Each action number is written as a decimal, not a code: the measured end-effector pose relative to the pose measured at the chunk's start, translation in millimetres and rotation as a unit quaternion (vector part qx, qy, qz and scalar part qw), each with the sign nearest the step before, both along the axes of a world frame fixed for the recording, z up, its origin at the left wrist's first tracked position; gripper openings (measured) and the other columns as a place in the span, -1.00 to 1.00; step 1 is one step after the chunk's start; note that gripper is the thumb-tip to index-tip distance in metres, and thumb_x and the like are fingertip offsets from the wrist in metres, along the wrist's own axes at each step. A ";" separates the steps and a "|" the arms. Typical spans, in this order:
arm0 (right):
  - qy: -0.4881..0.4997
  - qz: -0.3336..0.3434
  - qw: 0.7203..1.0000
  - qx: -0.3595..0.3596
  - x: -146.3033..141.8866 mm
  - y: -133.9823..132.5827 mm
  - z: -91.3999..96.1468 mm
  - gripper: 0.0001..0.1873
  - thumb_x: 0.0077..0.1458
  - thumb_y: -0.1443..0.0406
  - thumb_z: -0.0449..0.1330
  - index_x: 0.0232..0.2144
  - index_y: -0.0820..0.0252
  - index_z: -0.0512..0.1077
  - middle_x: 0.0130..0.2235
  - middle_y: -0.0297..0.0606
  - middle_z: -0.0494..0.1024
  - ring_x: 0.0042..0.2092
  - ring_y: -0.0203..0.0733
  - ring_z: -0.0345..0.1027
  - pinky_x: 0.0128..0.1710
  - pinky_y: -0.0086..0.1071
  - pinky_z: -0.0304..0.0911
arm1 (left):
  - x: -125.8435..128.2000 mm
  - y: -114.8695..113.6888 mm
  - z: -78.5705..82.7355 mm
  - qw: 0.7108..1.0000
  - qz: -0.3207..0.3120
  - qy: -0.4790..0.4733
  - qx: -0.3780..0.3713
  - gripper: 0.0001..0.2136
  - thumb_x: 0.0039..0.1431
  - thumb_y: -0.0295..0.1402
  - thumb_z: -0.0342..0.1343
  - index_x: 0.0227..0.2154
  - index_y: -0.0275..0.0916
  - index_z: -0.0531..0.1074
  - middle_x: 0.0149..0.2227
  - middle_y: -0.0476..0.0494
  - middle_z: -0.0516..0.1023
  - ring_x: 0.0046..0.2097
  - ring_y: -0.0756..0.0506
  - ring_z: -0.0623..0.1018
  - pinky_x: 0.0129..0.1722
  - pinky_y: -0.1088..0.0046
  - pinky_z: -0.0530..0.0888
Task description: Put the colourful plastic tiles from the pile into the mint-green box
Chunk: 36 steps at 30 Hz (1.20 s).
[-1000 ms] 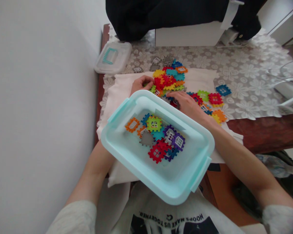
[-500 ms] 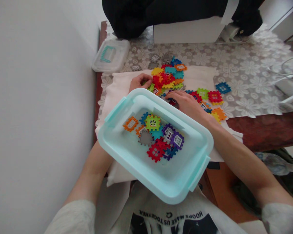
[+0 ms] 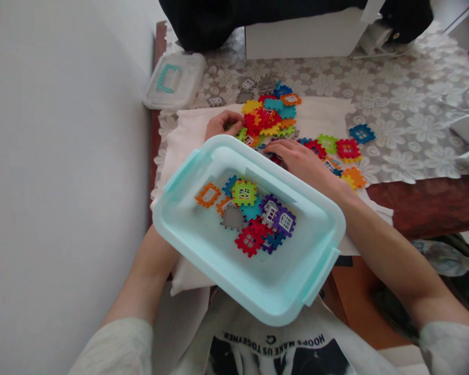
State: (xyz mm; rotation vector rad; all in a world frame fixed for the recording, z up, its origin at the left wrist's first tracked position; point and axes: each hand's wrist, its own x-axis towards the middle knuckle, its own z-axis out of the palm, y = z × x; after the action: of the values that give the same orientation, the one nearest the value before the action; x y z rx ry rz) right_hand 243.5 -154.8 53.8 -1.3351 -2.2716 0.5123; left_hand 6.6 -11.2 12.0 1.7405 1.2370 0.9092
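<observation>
A light turquoise plastic bin (image 3: pixel 203 260) fills the middle of the head view, with several toothed building tiles lying inside, among them a lime green tile (image 3: pixel 244 192), a red tile (image 3: pixel 249 240) and a purple tile (image 3: pixel 285 221). Beyond its far rim, my left hand (image 3: pixel 223 123) is closed, fingers curled at the left edge of a tile pile (image 3: pixel 268 120); green shows by the fingertips. My right hand (image 3: pixel 297 158) reaches behind the rim with bent fingers over dark and red pieces. The rim partly hides its fingertips, so what they grip is unclear.
More tiles, including a blue one (image 3: pixel 361 134), lie right of my right hand. A clear lid (image 3: pixel 174 82) with a turquoise handle rests at the back left. White cloth (image 3: pixel 324 112) covers part of the lace tablecloth (image 3: pixel 398 104). A wall (image 3: pixel 62 130) stands at left.
The view has shifted slightly, so the table things sit a little higher in it. Both hands keep nearly the same places at the pile, and the tiles in the bin look unchanged.
</observation>
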 end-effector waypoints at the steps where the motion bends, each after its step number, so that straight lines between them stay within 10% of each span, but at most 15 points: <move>1: -0.002 0.002 1.000 -0.001 0.1 -0.3 0.5 -0.56 0.35 0.26 0.18 0.23 0.12 0.52 0.27 -0.01 0.55 0.30 0.20 0.42 0.35 0.11 0.32 | -0.3 3.3 -2.8 1.000 -0.002 -0.008 -0.003 -0.91 0.38 -0.27 0.30 -0.22 -0.11 0.52 -0.24 0.15 0.66 -0.16 0.04 0.47 -0.02 0.36 0.51; 36: -0.062 0.046 0.997 0.000 3.1 -8.0 8.1 -0.46 0.44 0.27 0.05 0.40 0.20 0.34 0.37 0.05 0.43 0.38 0.20 0.31 0.40 0.14 0.24 | -7.0 14.5 -18.5 0.991 -0.049 -0.090 0.082 -0.94 0.27 -0.46 0.28 -0.22 -0.30 0.61 -0.23 -0.08 0.69 -0.28 0.03 0.53 -0.21 0.46 0.50</move>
State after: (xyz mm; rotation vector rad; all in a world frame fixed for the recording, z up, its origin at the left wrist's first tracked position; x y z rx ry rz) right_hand 246.6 -162.9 61.8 -1.3002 -2.4420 0.4715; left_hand -0.4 3.3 -6.5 1.7865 0.9744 1.1085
